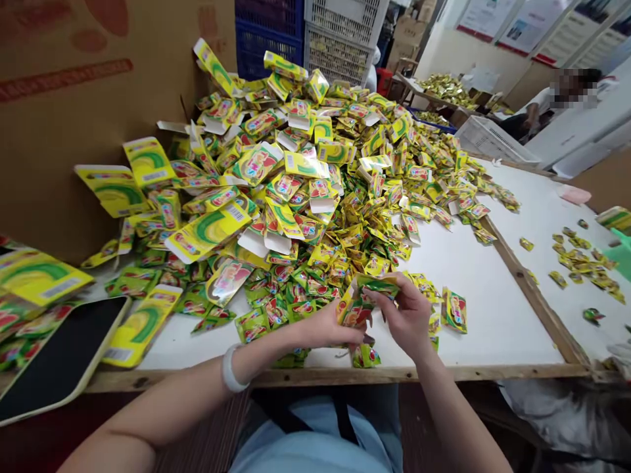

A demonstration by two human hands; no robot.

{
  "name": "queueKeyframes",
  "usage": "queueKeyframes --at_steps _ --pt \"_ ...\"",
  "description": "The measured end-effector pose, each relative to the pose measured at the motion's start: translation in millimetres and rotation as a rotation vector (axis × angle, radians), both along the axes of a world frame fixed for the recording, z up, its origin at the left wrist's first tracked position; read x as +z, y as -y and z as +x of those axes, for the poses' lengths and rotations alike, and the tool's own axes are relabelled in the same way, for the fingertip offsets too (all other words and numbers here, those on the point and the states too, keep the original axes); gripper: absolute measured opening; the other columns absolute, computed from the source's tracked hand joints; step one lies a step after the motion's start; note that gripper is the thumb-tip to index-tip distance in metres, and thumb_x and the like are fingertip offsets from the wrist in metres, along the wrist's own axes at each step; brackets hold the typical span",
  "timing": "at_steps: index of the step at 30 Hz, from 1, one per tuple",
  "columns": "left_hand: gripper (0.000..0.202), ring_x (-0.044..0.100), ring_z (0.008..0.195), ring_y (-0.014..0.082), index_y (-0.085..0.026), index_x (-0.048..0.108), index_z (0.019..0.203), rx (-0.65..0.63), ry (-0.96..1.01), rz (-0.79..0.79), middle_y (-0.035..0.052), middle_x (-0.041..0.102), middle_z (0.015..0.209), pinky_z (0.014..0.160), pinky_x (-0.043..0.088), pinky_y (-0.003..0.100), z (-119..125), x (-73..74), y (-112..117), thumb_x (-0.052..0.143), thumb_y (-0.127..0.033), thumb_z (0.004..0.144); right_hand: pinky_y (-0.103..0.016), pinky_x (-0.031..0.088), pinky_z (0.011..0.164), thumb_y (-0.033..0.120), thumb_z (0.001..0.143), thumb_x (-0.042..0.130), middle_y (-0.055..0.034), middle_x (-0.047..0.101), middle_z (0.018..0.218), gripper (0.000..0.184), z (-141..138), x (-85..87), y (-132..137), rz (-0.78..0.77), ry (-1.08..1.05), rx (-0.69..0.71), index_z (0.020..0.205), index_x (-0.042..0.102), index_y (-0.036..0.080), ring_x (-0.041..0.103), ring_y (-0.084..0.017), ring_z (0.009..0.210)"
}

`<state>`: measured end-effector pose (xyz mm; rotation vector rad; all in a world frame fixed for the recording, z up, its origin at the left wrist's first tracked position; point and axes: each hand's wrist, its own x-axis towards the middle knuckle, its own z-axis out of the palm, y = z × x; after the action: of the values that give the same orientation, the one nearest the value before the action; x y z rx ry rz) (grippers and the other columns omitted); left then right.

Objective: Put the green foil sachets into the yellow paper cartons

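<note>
A small stack of yellow sachets (351, 309) is held just below the centre of the frame, above the near edge of the bench (493, 315). The left hand (328, 328) is closed around the stack's lower left side, its grip clamped on it. The right hand (407, 315) meets the stack from the right, thumb and fingertips pinched on the upper end of a green-and-yellow sachet (377, 284) at the top of the stack. The stack's long axis runs slantwise, from lower left to upper right, so it lies between both hands, about equally near to each. A single loose sachet (365, 356) lies on the bench directly beneath the hands, and another (454, 309) stands just right of the right hand. The large heap of sachets and flat cartons (296, 184) fills the middle and upper left of the frame, its near fringe just beside the left hand. A dark tray (59, 361) is seen at lower left. A wooden rail (532, 295) divides the bench at right.
</note>
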<state>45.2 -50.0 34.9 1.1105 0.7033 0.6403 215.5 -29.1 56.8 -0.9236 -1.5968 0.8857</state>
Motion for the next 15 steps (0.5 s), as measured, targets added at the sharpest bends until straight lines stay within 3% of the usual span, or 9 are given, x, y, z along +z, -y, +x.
queueKeyframes --at_steps 4,9,15 --pt "0.038 0.046 0.059 0.0085 -0.017 0.050 0.076 0.028 -0.034 0.026 -0.0059 0.052 0.064 0.056 0.040 0.023 -4 -4.9 2 0.080 -0.037 0.066 -0.027 0.050 0.061 0.023 0.083 0.074 -0.0045 0.062 0.089 0.007 7 -3.7 -3 0.086 0.155 -0.019 0.087 0.069 0.023 0.060 -0.018 0.081" --pt "0.043 0.051 0.060 0.0102 -0.018 0.049 0.085 0.024 -0.025 -0.032 -0.0059 0.056 0.067 0.058 0.044 0.025 -8 -2.7 1 0.081 -0.039 0.066 -0.029 0.051 0.070 0.026 0.087 0.071 -0.0032 0.060 0.089 0.007 6 -7.8 -7 -0.003 0.045 -0.024 0.091 0.066 0.023 0.059 -0.017 0.083" --pt "0.036 0.047 0.057 0.0080 -0.018 0.048 0.077 0.004 -0.023 -0.021 -0.0066 0.053 0.065 0.056 0.041 0.024 -6 -2.2 0 0.079 -0.031 0.063 -0.032 0.051 0.071 0.030 0.087 0.071 -0.0055 0.062 0.089 0.009 0 -11.1 -1 0.058 0.138 -0.171 0.090 0.066 0.023 0.059 -0.020 0.085"
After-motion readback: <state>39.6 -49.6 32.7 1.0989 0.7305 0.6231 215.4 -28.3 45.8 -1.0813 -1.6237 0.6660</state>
